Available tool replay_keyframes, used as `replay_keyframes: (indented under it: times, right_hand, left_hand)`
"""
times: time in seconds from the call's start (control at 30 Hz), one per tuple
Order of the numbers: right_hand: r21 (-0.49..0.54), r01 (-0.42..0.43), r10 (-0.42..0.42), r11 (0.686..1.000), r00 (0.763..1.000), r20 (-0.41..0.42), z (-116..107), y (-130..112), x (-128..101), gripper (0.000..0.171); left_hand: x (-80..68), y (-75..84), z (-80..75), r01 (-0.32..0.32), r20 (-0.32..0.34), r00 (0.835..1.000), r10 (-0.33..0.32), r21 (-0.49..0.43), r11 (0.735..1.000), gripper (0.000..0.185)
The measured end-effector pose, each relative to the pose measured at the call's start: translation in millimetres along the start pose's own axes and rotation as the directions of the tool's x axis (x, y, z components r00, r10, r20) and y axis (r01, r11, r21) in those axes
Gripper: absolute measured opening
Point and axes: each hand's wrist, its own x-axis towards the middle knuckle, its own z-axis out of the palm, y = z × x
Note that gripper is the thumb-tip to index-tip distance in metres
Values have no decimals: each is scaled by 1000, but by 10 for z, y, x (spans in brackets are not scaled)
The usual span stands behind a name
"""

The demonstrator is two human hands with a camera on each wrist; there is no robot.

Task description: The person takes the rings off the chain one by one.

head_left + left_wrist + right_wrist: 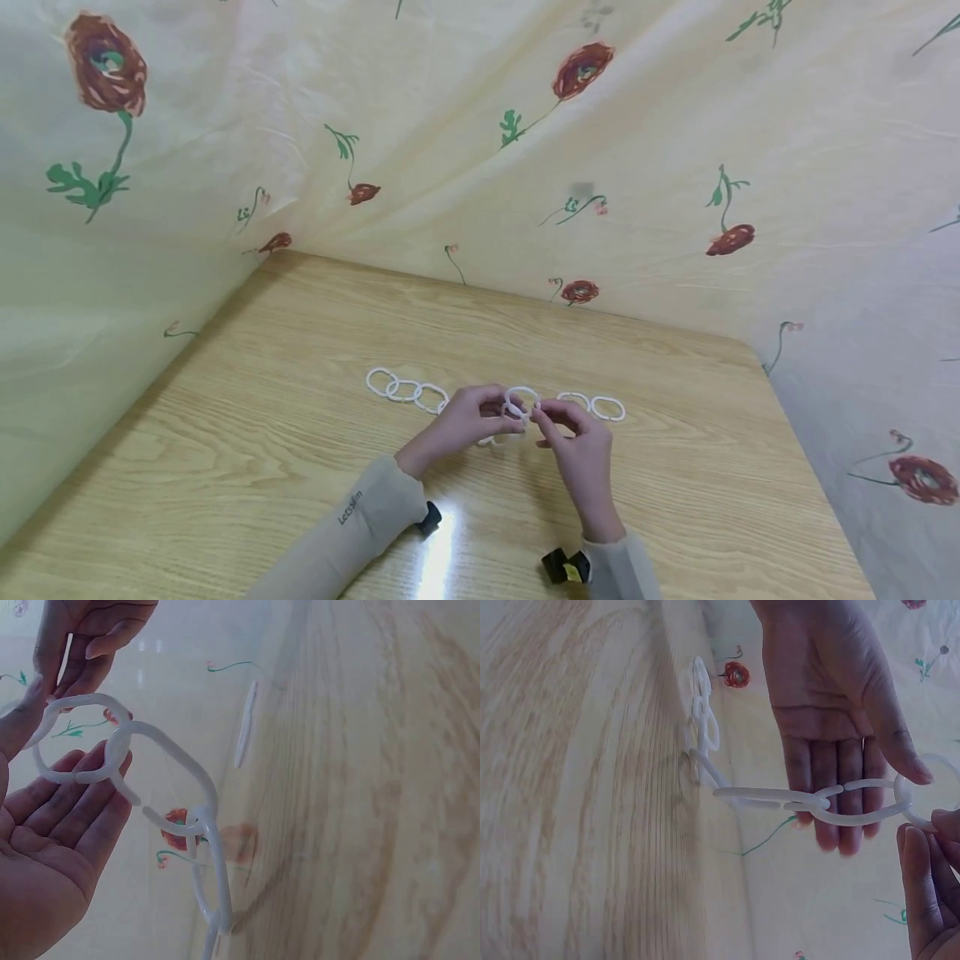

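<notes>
Above a wooden table (262,467), both hands meet over a chain of white plastic rings. My left hand (517,421) pinches one ring (75,778) between thumb and nearly straight fingers, palm up (71,727). From that ring, linked rings (765,798) hang down to the chain (417,393) lying on the table to the left. My right hand (538,412) pinches the rim of an adjoining ring (928,821) with curled fingertips (926,825). In the right wrist view the left hand (832,712) shows its palm.
Two more linked white rings (591,404) lie on the table just right of the hands. Cream cloth with red flowers (585,167) walls in the table at the back and on both sides. Black wrist cameras (566,567) sit on both sleeves.
</notes>
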Motion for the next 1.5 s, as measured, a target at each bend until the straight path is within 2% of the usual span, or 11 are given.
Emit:
replay_keyframes:
  times: [0.33,0.5,0.7,0.87,0.97,1.23,1.5]
  right_hand:
    - [1,77,-77,997,997,-19,3,-43,-68,8]
    - [-8,72,-72,997,997,-34,1,-29,-100,10]
    - [55,41,-37,998,996,-77,2,-8,-132,10]
    - [109,0,14,994,991,-130,-12,14,-137,12]
    - [130,-40,59,991,988,-144,-29,39,-129,16]
    - [172,-179,204,969,968,-145,-65,75,-101,27]
    - [196,-220,250,956,958,-141,-83,137,-78,27]
  left_hand:
    - [-24,-1,51,6,24,1000,-7,54,999,34]
    - [-35,9,54,11,49,999,-16,110,994,33]
    - [-33,-1,48,-43,104,994,26,163,986,27]
    - [-36,-14,42,-30,108,994,11,178,984,23]
    - [-35,-16,26,-2,102,995,-14,154,988,24]
    - [-19,-24,-36,-14,102,995,6,86,996,29]
    - [3,-54,-74,-4,109,994,-2,57,998,28]
